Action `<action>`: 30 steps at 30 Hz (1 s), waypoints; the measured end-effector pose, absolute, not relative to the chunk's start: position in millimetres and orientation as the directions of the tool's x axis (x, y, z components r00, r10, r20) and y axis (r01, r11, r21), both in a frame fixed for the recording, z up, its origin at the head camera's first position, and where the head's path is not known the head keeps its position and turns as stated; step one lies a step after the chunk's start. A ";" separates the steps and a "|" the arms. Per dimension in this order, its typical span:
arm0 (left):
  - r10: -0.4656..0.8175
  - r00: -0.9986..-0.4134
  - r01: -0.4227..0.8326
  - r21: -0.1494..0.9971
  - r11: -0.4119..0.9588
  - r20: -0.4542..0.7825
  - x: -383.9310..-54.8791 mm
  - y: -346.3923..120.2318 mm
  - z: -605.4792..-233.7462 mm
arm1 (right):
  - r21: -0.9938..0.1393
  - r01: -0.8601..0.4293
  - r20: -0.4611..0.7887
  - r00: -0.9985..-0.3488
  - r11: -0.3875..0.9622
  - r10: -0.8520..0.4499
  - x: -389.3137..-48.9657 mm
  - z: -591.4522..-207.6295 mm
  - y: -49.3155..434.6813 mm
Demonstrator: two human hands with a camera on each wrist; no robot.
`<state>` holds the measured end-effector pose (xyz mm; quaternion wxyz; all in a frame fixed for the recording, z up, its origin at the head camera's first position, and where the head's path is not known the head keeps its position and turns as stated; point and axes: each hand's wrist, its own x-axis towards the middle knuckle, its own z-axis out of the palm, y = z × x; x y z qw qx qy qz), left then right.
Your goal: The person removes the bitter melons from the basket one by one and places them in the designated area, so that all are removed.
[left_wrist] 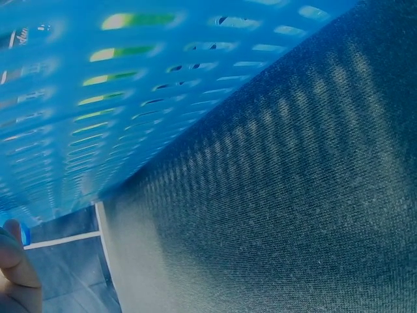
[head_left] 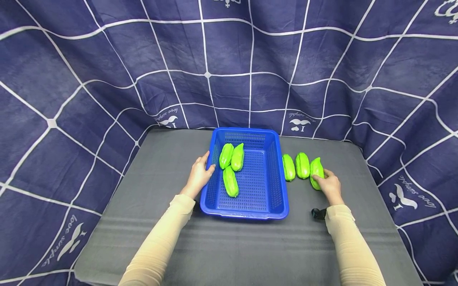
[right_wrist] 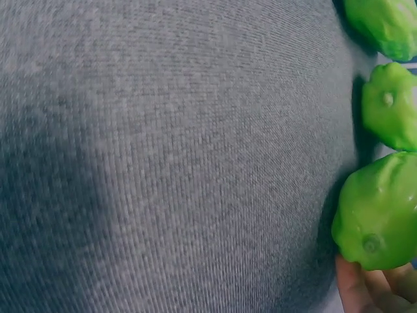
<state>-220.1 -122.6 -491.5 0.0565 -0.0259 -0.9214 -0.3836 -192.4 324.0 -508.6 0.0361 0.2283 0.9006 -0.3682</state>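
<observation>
My left hand (head_left: 198,174) grips the left rim of a blue plastic basket (head_left: 244,215), thumb over the edge. In the left wrist view, its fingers (left_wrist: 19,264) show at the lower left beside the slotted basket wall (left_wrist: 71,137). Inside the basket lie three ridged, bright green gourds, one of them nearest the front (head_left: 230,182). To the basket's right, my right hand (head_left: 330,186) holds the rightmost green gourd (head_left: 316,171) between thumb and fingers. The right wrist view shows that gourd (right_wrist: 378,212) low at the right, fingers against its side.
Two more green gourds, a middle one (head_left: 302,165) and one beside the basket wall (head_left: 288,167), lie on the grey table (head_left: 161,238). A small black object (head_left: 317,213) shows by the right wrist. Dark blue checked cloth (head_left: 229,51) hangs behind and at both sides.
</observation>
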 end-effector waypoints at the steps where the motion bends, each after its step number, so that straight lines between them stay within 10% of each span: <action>1: 0.005 -0.992 0.093 0.704 0.704 0.126 -219.8 -122.4 -491.7 | -0.645 0.435 -0.231 -0.895 0.628 0.382 -192.5 -509.4 323.2; 30: 0.007 -0.988 0.115 0.696 0.708 0.156 -218.2 -122.0 -490.1 | -0.664 0.384 -0.146 -0.908 0.641 0.392 -193.9 -513.3 315.7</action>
